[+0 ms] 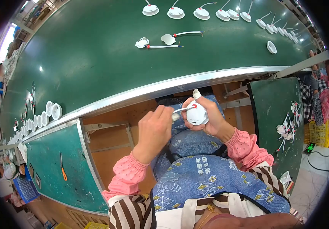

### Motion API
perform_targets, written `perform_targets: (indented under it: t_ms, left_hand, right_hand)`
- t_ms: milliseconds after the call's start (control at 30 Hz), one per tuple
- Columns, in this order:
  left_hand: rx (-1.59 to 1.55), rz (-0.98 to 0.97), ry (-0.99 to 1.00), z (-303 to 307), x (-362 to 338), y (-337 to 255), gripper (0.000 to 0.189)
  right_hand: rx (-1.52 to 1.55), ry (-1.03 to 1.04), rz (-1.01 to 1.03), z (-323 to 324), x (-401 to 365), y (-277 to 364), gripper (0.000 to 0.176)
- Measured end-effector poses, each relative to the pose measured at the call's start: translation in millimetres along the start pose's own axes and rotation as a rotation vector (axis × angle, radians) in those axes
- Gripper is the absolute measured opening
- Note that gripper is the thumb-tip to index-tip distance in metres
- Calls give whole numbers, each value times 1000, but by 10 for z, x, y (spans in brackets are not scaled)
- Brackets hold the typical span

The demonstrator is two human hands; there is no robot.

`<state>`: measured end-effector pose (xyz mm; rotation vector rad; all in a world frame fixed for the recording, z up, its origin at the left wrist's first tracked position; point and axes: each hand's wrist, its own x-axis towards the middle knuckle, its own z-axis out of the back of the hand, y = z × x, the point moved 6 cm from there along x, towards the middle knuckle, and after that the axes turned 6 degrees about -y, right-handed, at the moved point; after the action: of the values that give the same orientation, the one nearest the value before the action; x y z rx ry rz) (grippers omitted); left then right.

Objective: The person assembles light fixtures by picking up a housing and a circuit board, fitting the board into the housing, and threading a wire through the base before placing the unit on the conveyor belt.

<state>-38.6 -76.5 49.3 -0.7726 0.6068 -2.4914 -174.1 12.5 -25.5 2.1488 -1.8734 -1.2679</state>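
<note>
My right hand (pixel 214 121) is wrapped around a white round lamp housing (pixel 197 115) with a red grommet near its top edge. A short white cable (pixel 182 110) runs out of that grommet to the left. My left hand (pixel 155 128) is closed in a pinch at the cable's far end, which its fingers hide. A whitish cover sits on my right thumb tip, and something white shows at the left fingertips. Both hands are above my lap, in front of the table edge.
On the green table (pixel 107 53) lie two circuit boards with cables (pixel 168 39). Finished-looking white lamps (pixel 176 12) line the far side, a white ring (pixel 271 47) lies right, and white cups (pixel 56 111) stand left. Orange-handled scissors (pixel 64 173) lie on the lower left board. Other people sit at both sides.
</note>
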Motion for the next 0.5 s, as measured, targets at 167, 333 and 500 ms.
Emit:
perform_targets:
  t_ms: [167, 333, 500]
  left_hand:
    - [208, -83, 12, 329, 105, 21, 19]
    - [601, -103, -117, 921, 441, 306, 14]
    - [789, -113, -165, 1073, 888, 820, 4]
  right_hand:
    - [-125, 37, 5, -133, -29, 34, 55]
    - [-1565, -102, 1042, -792, -533, 910, 49]
    - [-2132, 153, 1216, -1589, -940, 982, 31]
